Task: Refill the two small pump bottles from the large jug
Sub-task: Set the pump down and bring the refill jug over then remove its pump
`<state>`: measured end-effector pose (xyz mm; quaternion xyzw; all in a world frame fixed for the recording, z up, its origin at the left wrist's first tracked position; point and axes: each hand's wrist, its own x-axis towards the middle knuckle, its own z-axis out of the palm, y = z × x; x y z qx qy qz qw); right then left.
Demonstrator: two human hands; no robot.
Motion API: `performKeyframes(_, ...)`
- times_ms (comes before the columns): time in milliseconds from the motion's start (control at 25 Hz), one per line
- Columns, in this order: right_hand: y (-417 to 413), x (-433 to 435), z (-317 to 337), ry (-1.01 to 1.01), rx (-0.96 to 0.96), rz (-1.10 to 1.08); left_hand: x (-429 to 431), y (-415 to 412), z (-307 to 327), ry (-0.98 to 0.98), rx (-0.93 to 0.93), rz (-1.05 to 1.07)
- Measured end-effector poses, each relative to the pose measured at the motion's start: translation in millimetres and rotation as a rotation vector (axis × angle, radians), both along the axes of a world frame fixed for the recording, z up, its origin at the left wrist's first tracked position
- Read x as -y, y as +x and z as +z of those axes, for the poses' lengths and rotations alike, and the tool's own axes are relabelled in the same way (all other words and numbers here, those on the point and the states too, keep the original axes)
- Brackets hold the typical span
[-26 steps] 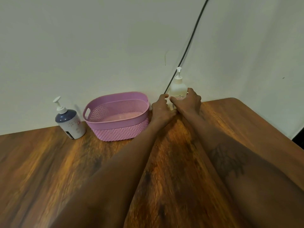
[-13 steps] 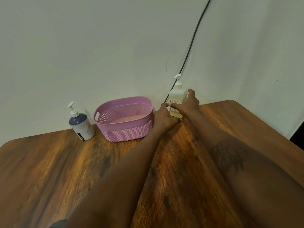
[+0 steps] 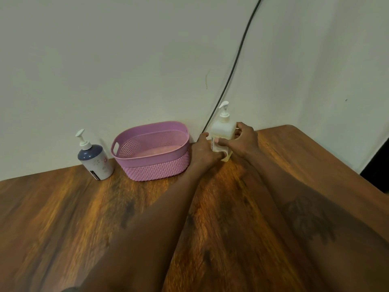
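Both hands, left hand (image 3: 207, 149) and right hand (image 3: 244, 140), curl their fingers around the upright white pump bottle (image 3: 222, 131).

Lower pump bottle (image 3: 223, 128) behind left hand (image 3: 205, 151)

A pump bottle (image 3: 222, 129) stands on the worktop (image 3: 63, 218) between left grip (image 3: 205, 151) and right grip (image 3: 244, 142). Just left of the left grip sits a basket (image 3: 151, 128); farther left, a second bottle (image 3: 96, 163).

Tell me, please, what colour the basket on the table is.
The basket is lilac-pink all over; the head view shows it best.
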<state>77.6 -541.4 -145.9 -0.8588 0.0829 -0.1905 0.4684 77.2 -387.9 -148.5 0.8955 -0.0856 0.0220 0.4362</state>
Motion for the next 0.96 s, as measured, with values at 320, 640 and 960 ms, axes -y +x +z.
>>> performKeyframes(320,-170.9,-19.2,28.7,0.126,0.001,0.302,-43.7,-125.3,35.6,-0.066,-0.011,-0.263)
performKeyframes(640,-305.4,-58.3,76.7,0.162,0.105,0.362,-94.1,-269.3,72.8,-0.057,0.085,-0.189)
performKeyframes(960,-348.2,-107.1,98.9,-0.235,0.26,0.228,-125.4,-327.3,52.8,0.009,0.124,-0.063)
